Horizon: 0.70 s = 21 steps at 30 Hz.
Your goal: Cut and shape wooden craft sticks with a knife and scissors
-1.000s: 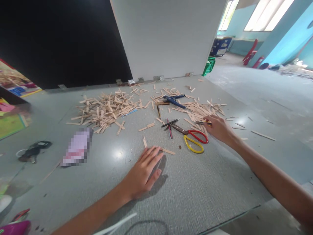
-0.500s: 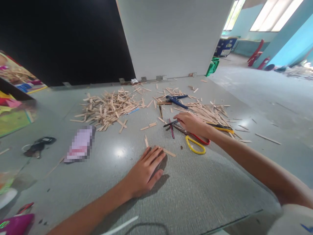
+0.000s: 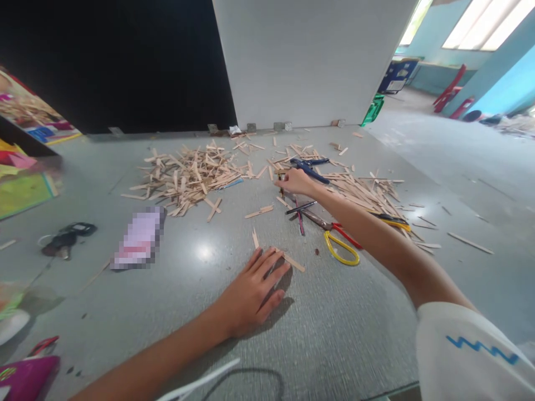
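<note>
At far left on the bench [image 3: 167, 295], keys [image 3: 67, 239] lie near a purple thing [image 3: 140, 236] whose detail is blurred out. Behind and to the right of it is a loose heap of sticks [image 3: 190, 178], a blue strip [image 3: 233, 183] at its right edge.

The left hand [image 3: 259, 287] rests palm down, open with fingers slightly spread, its fingertips at the near end of a stick [image 3: 296, 263]. A notched stick [image 3: 255, 239] lies just beyond those fingers.

The right hand [image 3: 296, 182] reaches across to a thin brown tool [image 3: 281, 192], fingers bent around its upper part; whether they grip it I cannot tell. Two pens [image 3: 301, 208] lie crossed just nearer, touching the scissors [image 3: 341, 250], which have one red and one yellow handle. Blue pliers [image 3: 311, 169] sit behind the right wrist. More sticks [image 3: 359, 192] spread rightward, with a yellow-and-black cutter [image 3: 393, 221] beside the forearm.
</note>
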Tool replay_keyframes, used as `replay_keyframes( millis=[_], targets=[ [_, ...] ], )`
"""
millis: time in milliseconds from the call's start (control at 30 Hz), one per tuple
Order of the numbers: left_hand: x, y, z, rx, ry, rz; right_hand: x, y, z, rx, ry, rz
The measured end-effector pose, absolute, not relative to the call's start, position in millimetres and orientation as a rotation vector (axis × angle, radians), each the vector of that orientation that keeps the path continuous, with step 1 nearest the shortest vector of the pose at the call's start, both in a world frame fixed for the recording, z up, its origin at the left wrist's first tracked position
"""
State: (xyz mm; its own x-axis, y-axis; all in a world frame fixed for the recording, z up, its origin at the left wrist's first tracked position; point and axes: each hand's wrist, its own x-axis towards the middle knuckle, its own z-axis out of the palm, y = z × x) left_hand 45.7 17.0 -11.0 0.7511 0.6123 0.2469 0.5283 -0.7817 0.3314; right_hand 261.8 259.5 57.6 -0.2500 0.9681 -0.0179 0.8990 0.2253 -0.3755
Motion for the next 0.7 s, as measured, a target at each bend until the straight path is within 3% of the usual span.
replay_keyframes(
  millis=[333,500,700],
  targets=[
    [44,17,-6,2.678,0.889,0.489,275,247,64,-1.598,-1.852,0.899],
    [47,17,3,2.636,0.876,0.44,293,193,80,-1.306,-1.732,1.094],
    [48,18,4,2.641,0.867,0.394,308,116,64,-1.08,-1.427,1.343]
  ],
)
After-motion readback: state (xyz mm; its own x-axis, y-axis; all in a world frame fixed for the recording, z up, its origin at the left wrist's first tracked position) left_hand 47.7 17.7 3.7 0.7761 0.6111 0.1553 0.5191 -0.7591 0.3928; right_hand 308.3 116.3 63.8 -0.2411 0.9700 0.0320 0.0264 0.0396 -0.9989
